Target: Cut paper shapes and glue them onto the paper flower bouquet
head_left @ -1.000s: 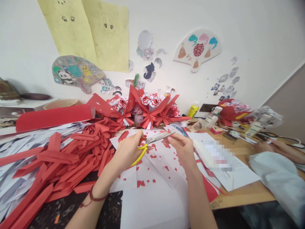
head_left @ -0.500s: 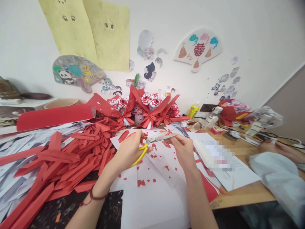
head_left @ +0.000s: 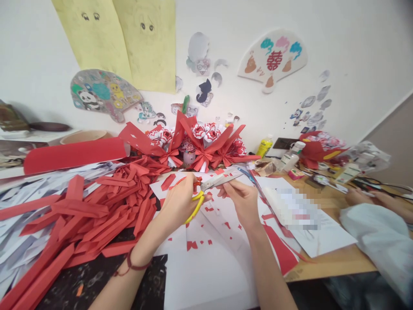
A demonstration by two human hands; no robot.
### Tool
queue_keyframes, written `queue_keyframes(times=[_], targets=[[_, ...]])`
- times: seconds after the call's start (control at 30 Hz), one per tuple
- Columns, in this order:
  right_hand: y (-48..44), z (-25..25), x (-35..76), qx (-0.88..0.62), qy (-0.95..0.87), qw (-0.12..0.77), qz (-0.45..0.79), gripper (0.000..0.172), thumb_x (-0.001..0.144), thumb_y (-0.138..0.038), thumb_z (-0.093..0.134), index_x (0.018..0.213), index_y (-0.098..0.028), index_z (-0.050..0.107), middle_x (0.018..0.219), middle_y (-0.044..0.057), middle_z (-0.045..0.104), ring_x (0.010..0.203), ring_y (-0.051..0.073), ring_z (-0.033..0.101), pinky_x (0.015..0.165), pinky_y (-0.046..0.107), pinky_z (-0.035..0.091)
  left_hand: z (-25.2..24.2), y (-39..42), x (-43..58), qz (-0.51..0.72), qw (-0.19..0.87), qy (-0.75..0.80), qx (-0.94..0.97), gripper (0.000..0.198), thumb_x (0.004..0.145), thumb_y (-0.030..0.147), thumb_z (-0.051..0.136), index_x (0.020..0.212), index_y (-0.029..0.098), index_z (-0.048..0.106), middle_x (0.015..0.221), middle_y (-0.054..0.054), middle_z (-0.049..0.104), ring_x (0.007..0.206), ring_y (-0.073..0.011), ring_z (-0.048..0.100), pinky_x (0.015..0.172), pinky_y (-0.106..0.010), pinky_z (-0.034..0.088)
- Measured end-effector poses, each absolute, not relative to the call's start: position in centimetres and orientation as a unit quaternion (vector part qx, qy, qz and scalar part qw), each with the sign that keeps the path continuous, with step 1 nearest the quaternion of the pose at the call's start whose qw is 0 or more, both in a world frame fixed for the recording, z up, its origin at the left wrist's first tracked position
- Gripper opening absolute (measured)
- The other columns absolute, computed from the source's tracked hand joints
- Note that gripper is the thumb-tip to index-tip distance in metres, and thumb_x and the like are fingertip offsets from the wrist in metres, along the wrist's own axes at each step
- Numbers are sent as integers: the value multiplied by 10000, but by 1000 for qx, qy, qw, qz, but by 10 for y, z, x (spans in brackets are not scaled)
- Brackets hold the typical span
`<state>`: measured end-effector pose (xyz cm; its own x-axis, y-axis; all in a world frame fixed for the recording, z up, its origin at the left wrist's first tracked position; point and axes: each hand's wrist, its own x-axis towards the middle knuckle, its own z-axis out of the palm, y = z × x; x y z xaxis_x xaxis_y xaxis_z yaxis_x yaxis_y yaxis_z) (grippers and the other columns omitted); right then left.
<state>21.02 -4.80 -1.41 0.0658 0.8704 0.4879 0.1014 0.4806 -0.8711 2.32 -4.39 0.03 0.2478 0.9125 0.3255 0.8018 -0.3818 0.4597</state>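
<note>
My left hand (head_left: pixel 180 199) is closed round the handles of a pair of scissors (head_left: pixel 198 206) with one yellow and one red-orange loop. The metal blades point right, toward my right hand (head_left: pixel 241 199). Its thumb and fingers are pinched together beside the blades, and whatever sits between them is too small or hidden to make out. Beneath both hands lie white paper sheets (head_left: pixel 213 275), strewn with small red paper scraps (head_left: pixel 192 245). A big pile of folded red paper strips (head_left: pixel 106 211) is left of my left hand.
Folded white strips (head_left: pixel 19 228) lie farther left. Red-wrapped paper flower bouquets (head_left: pixel 203 148) stand at the back against the wall. On the right are a printed sheet (head_left: pixel 329 234), a yellow bottle (head_left: pixel 264 146), a clear bottle (head_left: pixel 292 157) and another person's sleeve (head_left: pixel 374 228).
The scissor blades now slant up more toward the right. My right hand has shifted slightly left along them. The whole view has tilted a little.
</note>
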Motion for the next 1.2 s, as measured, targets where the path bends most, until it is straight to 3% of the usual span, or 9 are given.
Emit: queue_keyframes(times=[0.17,0.33,0.6,0.8,1.03,1.2], targets=[[-48,-13,210,-405,-642,585,285,269,922,-374,580,807,-189,738,654,25,676,603,156,595,617,286,489,-1,-43,24,284,114,548,778,294,867,430,583,973,234,391,970,-80,657,911,-297,659,684,-346,447],[-48,-13,211,-412,-657,574,263,282,926,-383,570,781,-192,719,650,24,670,601,160,603,615,290,491,-4,-41,23,276,114,547,782,296,854,413,599,943,242,375,934,-59,654,793,-257,655,627,-316,423],[-46,-18,212,-416,-662,572,248,252,927,-336,573,748,-197,683,652,15,660,600,155,598,612,281,491,-5,-41,21,271,102,531,796,270,875,416,562,956,241,374,970,-63,662,797,-257,654,613,-306,401],[-48,-17,211,-426,-662,572,230,233,930,-326,569,772,-203,688,646,12,651,598,160,595,609,288,496,-5,-40,20,264,98,536,796,303,858,438,584,923,244,361,855,-29,638,688,-230,628,568,-296,373],[-47,-20,211,-440,-678,568,155,325,943,-295,544,650,-207,657,653,15,645,604,159,582,617,296,454,-2,-42,21,257,117,534,797,261,873,417,554,960,237,386,942,-57,652,751,-243,640,602,-312,395],[-46,-23,212,-437,-681,575,124,319,933,-261,549,636,-202,649,644,3,637,598,151,577,611,286,439,-3,-41,21,256,99,535,799,299,847,434,589,927,249,368,851,-21,625,713,-234,616,568,-294,369]])
